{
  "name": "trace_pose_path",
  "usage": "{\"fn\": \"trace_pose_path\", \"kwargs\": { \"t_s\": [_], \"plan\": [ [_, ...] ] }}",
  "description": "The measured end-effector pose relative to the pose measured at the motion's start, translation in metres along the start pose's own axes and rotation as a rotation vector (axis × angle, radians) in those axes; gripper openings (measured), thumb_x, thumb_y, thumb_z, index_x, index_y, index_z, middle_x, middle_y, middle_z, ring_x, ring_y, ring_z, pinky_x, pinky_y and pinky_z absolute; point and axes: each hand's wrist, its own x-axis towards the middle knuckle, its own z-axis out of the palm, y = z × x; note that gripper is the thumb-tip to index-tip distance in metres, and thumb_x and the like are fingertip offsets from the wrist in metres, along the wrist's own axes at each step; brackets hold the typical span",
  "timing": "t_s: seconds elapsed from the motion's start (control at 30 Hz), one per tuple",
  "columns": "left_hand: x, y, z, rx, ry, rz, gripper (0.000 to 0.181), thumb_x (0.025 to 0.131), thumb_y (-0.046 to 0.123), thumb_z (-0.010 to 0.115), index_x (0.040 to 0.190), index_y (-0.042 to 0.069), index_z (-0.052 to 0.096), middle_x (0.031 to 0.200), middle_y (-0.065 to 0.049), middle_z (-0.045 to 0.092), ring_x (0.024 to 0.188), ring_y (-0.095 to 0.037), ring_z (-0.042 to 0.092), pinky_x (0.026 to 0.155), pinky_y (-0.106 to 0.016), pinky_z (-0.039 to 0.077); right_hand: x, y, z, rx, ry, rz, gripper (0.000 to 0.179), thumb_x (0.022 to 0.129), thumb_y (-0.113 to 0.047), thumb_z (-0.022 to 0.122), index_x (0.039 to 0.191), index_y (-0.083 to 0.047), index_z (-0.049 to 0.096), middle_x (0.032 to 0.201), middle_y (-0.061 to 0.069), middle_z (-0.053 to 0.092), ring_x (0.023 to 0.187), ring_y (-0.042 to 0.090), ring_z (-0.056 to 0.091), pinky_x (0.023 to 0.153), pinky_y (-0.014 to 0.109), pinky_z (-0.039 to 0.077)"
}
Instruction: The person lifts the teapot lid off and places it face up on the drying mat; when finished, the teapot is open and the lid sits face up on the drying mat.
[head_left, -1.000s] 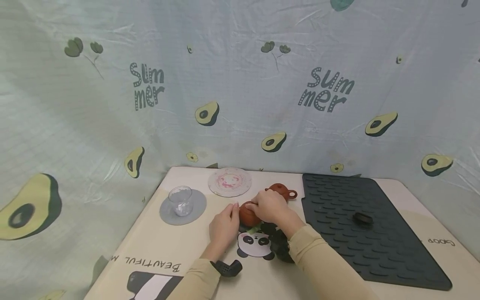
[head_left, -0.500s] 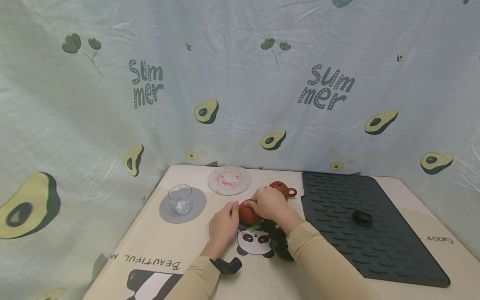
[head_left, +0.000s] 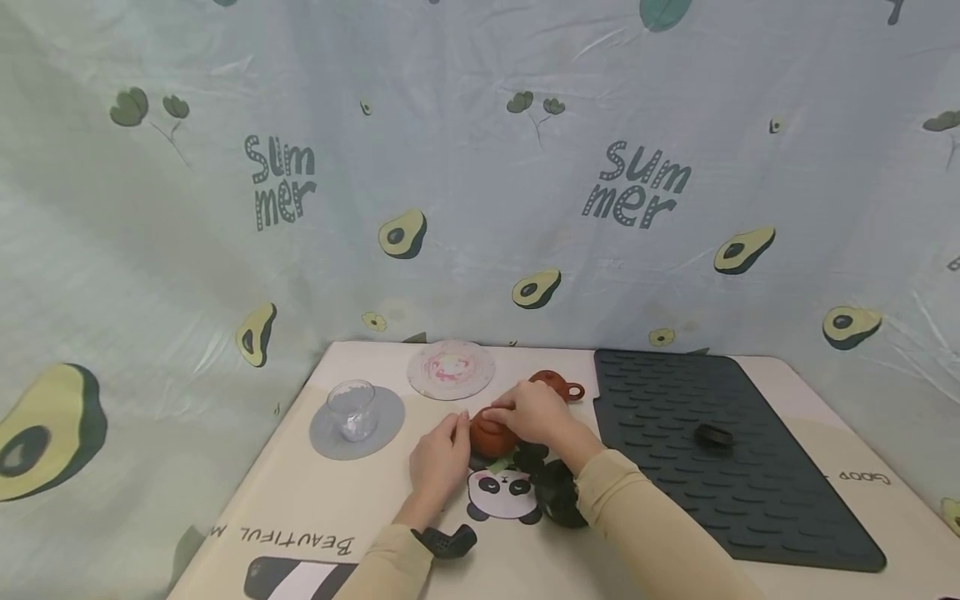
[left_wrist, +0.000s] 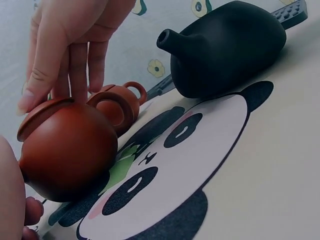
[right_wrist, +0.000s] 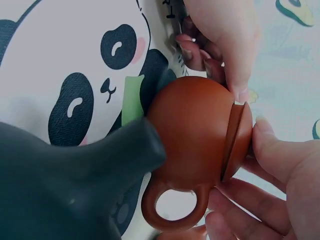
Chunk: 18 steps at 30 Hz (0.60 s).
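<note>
A round reddish-brown clay teapot (head_left: 491, 435) stands between both hands on the printed table mat. My right hand (head_left: 536, 412) reaches over from the right. Its thumb and fingers pinch the teapot's lid (right_wrist: 241, 142), which sits slightly askew at the rim in the right wrist view. On the other side, my left hand (head_left: 441, 457) holds the teapot at the spout side, fingers curled and one fingertip at the rim; the spout is mostly hidden. The teapot's loop handle (right_wrist: 176, 227) points away from the left hand. A black teapot (left_wrist: 227, 50) with a short spout stands nearer the right forearm.
Just behind the right hand sits another reddish-brown teapot (head_left: 557, 385). A clear glass cup (head_left: 354, 412) rests on a grey round mat (head_left: 324, 433) at left. At the back lies a pink-patterned round plate (head_left: 450, 369). A dark ridged mat (head_left: 667, 500) bears a small black object (head_left: 714, 435).
The head view has tilted and shifted slightly. Both hands keep nearly the same hold on the teapot, and the other things stay in place.
</note>
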Motion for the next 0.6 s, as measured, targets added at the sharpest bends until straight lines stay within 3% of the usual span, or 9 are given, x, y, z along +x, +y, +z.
{"fn": "trace_pose_path", "kwargs": {
  "t_s": [0.3,0.6],
  "plan": [
    [-0.0012,-0.0022,-0.0013,-0.002,0.010,0.010,0.041,0.110,0.042,0.044,0.075,0.020,0.052,0.058,0.006,0.041,0.053,-0.013,0.040,0.055,-0.032,0.030,-0.0044,-0.0037,-0.0023,0.058,0.050,-0.027,0.027,0.093,-0.040,0.076,0.114,-0.023,0.081,0.113,0.001,0.075,0.109,0.024,0.068,0.089,0.044,0.053],
    [-0.0013,-0.0021,-0.0011,-0.006,0.006,0.008,0.042,0.110,0.043,0.044,0.075,0.022,0.053,0.057,0.006,0.042,0.053,-0.014,0.041,0.055,-0.033,0.031,-0.0068,-0.0048,-0.0045,0.143,0.066,-0.032,0.023,0.094,-0.033,0.077,0.113,-0.021,0.081,0.114,0.002,0.075,0.109,0.025,0.067,0.087,0.042,0.053]
  ]
}}
